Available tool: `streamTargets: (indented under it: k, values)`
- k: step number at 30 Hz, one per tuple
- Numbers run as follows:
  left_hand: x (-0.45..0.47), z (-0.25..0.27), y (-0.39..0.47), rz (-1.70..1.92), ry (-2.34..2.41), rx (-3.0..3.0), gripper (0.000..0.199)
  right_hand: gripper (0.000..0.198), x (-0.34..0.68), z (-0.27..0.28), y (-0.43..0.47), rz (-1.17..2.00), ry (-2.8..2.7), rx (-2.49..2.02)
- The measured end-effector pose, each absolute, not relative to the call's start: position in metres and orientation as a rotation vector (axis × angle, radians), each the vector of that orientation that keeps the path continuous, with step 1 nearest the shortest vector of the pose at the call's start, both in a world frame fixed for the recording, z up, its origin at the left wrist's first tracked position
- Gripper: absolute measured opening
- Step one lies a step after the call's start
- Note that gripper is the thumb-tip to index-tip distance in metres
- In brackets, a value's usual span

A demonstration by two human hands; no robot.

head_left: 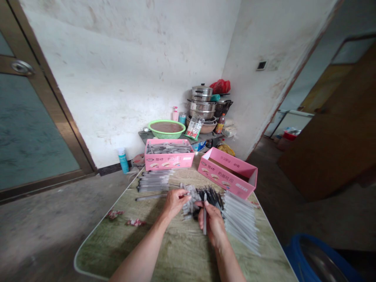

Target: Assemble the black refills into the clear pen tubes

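Observation:
My right hand (214, 223) is closed around a clear pen (205, 217), which stands nearly upright in the picture. My left hand (175, 201) has its thumb and fingers pinched together at a heap of small whitish pieces (192, 194); what they hold, if anything, is too small to make out. A pile of black slender parts (213, 196) lies just beyond my right hand. Clear pen barrels (239, 219) are spread in a layer to its right. Pens with dark ends (154, 181) lie in a row beyond my left hand, and one pen (149, 197) lies apart from them.
A pink box (169, 162) full of pens stands at the table's far edge. Beside it is another pink box (226, 178), tilted in view. Behind are a green basin (166, 135) and stacked steel pots (202, 105). A blue tub (296, 254) stands right of the green table (123, 243).

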State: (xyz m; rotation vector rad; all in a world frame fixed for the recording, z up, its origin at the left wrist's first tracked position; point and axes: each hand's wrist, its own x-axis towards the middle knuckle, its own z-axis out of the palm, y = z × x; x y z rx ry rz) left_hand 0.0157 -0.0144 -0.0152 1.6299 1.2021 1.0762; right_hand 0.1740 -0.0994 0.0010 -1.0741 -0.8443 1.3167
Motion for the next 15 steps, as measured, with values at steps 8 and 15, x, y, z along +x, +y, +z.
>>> streamTargets:
  k: [8, 15]
  values:
    - [0.014, -0.010, -0.017, 0.980, 1.255, 1.780, 0.031, 0.062, 0.202, 0.009, -0.102, 0.636, -1.106, -1.468]
    - [0.012, -0.006, -0.019, 0.973, 1.233, 1.809, 0.028, 0.042, 0.278, 0.012, -0.116, -0.539, -1.272, -2.011]
